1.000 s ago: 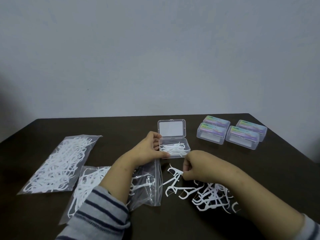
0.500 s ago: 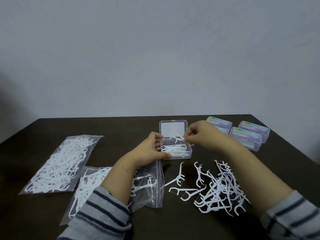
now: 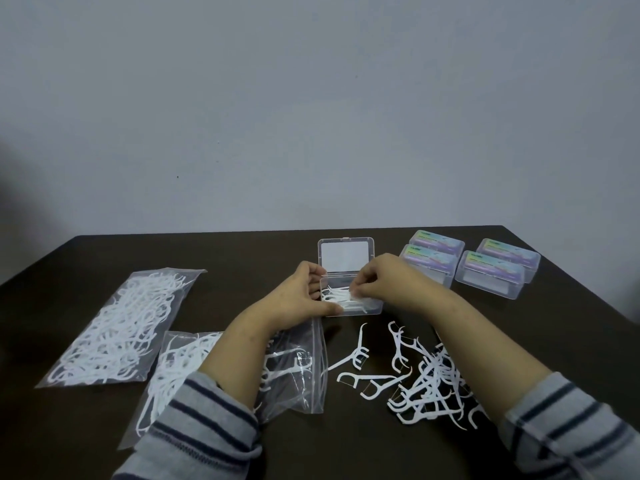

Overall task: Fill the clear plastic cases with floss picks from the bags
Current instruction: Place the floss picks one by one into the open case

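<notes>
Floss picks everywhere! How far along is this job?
Done: four closed clear plastic cases at back right. In hand: left hand steadies the open clear case while right hand places white floss picks. Left: the loose white pile and two clear bags.

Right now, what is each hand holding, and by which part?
Left hand grips the open case at its left end. Right hand pinches floss picks over it; which part cannot be told.

loose picks (image 3: 427, 379) block right approach, bags (image 3: 121, 327) left

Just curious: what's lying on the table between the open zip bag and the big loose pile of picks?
Head view: three stray white floss picks on bare dark table.
</notes>
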